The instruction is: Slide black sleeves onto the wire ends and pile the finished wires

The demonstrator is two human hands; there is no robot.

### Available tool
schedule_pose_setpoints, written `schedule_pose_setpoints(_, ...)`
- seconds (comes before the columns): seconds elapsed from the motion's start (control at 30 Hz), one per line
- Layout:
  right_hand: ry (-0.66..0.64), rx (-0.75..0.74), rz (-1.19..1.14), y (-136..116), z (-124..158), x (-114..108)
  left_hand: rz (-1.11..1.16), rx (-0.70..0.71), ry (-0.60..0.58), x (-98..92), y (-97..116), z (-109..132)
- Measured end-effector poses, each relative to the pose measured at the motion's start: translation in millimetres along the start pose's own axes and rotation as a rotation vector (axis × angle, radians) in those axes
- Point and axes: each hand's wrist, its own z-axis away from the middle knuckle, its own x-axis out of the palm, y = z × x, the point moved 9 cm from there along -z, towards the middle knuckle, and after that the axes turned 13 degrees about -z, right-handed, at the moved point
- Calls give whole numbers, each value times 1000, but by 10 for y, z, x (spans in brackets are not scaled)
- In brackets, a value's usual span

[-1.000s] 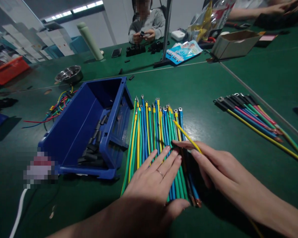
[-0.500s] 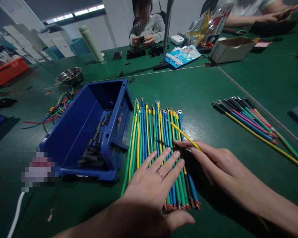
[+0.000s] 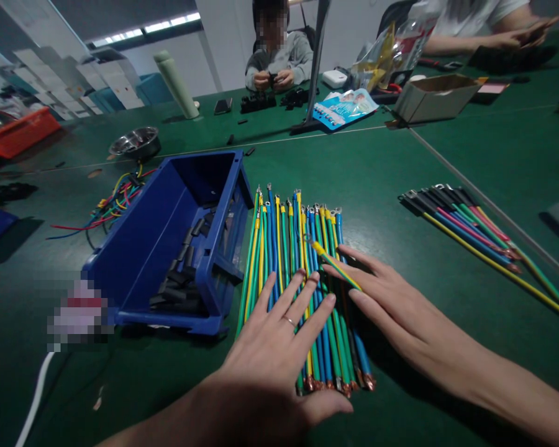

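Note:
My left hand (image 3: 272,338), a ring on one finger, lies flat with fingers spread over a row of cables (image 3: 283,230). These are green, blue, yellow and black, side by side on the green table, with metal lugs at the far ends and bare copper at several near ends. Between the thumb and fingers of my right hand (image 3: 395,304) is a yellow-green cable (image 3: 336,268). Its lug end, with a yellow sleeve, points up and left above the right part of the row. The rest of that cable is hidden by my hand.
Left of the row stands a blue bin (image 3: 140,261) with black sleeves inside. Another fan of cables (image 3: 475,223) lies at the right. Beyond are a metal bowl (image 3: 137,144), a blue packet (image 3: 345,110), a cardboard box (image 3: 435,102) and a co-worker (image 3: 279,56) handling small black parts.
The held cable has turned so its green stripe shows, and its lug end sits slightly lower and further left. My left hand has slid a little left across the row.

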Motion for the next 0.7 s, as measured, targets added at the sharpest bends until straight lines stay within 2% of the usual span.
schedule_pose_setpoints(0.07,-67,-38,62,-23,-10,79,6,-8,26,10,-1,18)
schedule_pose_setpoints(0.2,-115,-63,114,-29,-45,116,-4,-20,32,45,-5,19)
schedule_pose_setpoints(0.7,-124,-143,101,-96,-143,154,-29,-65,131,32,-17,84)
